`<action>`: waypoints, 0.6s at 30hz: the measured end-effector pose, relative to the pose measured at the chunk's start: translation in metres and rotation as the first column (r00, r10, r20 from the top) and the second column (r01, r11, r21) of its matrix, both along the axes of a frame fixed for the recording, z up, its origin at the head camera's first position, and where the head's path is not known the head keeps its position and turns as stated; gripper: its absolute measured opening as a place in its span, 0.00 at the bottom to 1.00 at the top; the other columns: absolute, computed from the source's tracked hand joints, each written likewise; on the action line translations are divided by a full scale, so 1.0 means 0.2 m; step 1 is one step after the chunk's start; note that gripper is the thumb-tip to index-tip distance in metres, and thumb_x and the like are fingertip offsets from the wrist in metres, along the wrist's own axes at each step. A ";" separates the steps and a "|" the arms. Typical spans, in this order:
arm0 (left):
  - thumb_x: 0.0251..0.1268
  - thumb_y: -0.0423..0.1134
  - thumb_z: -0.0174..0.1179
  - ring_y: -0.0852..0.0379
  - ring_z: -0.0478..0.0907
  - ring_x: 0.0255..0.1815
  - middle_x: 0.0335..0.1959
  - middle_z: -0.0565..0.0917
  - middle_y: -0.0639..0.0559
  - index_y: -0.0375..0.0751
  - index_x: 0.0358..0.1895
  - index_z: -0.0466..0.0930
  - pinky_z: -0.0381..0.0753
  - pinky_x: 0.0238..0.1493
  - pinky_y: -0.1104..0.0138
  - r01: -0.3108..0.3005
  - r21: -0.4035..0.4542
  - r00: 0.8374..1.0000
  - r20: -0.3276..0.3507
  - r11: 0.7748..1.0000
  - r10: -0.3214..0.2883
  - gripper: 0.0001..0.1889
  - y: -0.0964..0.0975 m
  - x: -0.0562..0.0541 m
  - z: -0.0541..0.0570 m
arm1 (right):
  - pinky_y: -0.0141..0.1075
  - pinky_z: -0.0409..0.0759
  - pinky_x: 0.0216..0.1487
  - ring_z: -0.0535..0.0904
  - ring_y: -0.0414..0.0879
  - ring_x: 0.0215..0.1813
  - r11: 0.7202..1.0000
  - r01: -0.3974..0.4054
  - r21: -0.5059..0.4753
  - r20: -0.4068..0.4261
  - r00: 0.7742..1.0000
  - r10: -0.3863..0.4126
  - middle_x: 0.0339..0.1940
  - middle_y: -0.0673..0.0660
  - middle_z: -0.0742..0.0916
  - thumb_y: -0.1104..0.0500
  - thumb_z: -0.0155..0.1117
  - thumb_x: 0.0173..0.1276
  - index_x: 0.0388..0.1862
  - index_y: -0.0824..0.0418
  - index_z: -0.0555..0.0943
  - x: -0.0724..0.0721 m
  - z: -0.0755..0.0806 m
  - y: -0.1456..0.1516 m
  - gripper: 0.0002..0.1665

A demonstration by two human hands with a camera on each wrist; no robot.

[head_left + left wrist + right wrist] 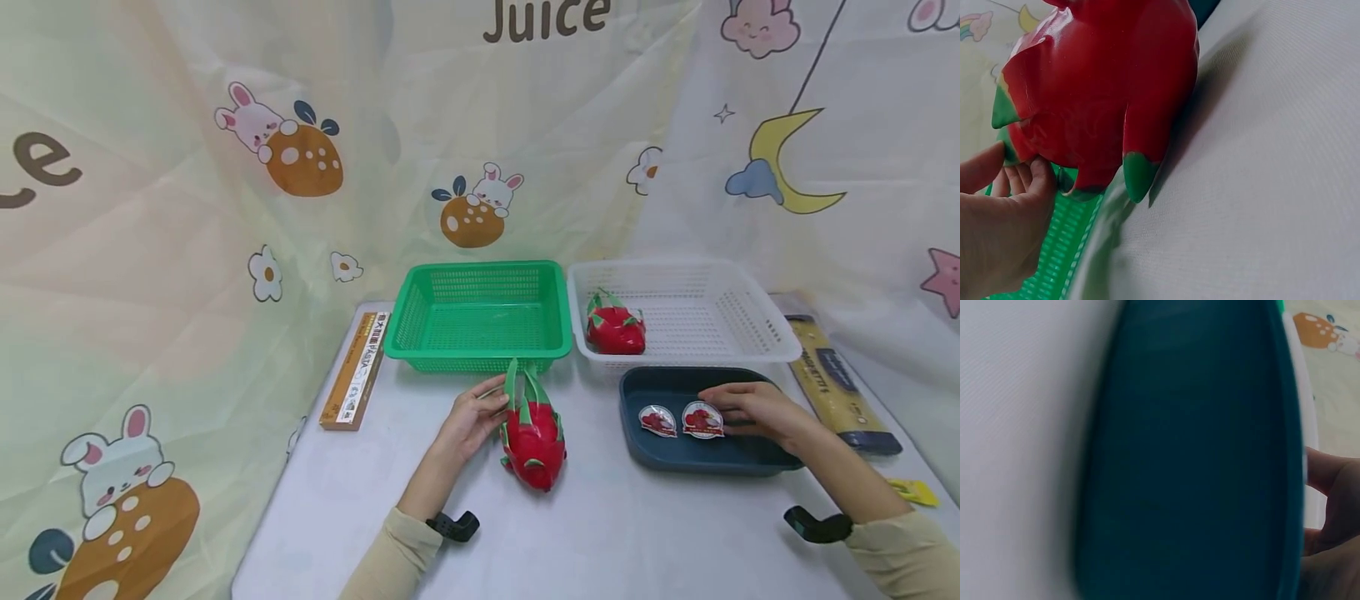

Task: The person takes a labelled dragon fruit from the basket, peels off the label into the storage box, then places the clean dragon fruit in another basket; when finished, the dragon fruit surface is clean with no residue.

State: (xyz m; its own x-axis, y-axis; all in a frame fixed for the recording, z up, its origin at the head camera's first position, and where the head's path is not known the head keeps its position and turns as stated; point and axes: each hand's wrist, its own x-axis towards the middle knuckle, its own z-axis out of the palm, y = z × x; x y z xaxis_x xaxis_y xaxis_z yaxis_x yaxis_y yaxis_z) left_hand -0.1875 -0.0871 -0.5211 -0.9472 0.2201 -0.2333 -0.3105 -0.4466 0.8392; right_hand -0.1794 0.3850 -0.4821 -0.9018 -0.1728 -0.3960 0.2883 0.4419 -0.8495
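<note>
A red dragon fruit (534, 446) with green leaf tips lies on the white table, leaves pointing toward the green basket. At its left side, my left hand (474, 417) holds it by the leaf end; the left wrist view shows thumb and fingers around a green tip of the dragon fruit (1116, 75). Over the dark blue tray (712, 463), my right hand (757, 412) pinches the right edge of a round dragon fruit sticker (702, 419). A second such sticker (657, 421) lies just left of it in the tray. Neither sticker shows in the right wrist view.
Behind stand a green basket (480, 363) and a white basket (690, 360) with another dragon fruit (615, 329) in its left side. A pasta box (352, 375) lies at left. At right are a spaghetti bag (836, 383) and a yellow object (913, 492).
</note>
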 end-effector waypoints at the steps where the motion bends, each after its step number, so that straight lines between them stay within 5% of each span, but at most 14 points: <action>1: 0.71 0.21 0.57 0.54 0.86 0.51 0.66 0.79 0.31 0.28 0.73 0.71 0.87 0.56 0.63 -0.002 0.005 1.000 0.003 1.000 0.002 0.27 0.00 0.00 0.00 | 0.43 0.90 0.50 0.86 0.43 0.48 1.000 0.001 0.008 0.001 1.000 -0.001 0.55 0.60 0.88 0.51 0.55 0.84 0.70 0.78 0.72 0.00 -0.01 0.01 0.32; 18: 0.71 0.21 0.57 0.56 0.86 0.45 0.50 0.86 0.44 0.28 0.71 0.72 0.88 0.50 0.65 -0.009 0.028 1.000 0.026 1.000 0.009 0.26 0.01 -0.01 -0.02 | 0.45 0.89 0.52 0.87 0.50 0.49 0.995 -0.018 0.097 -0.061 0.998 0.024 0.55 0.69 0.87 0.52 0.53 0.85 0.68 0.81 0.72 0.00 -0.05 0.03 0.32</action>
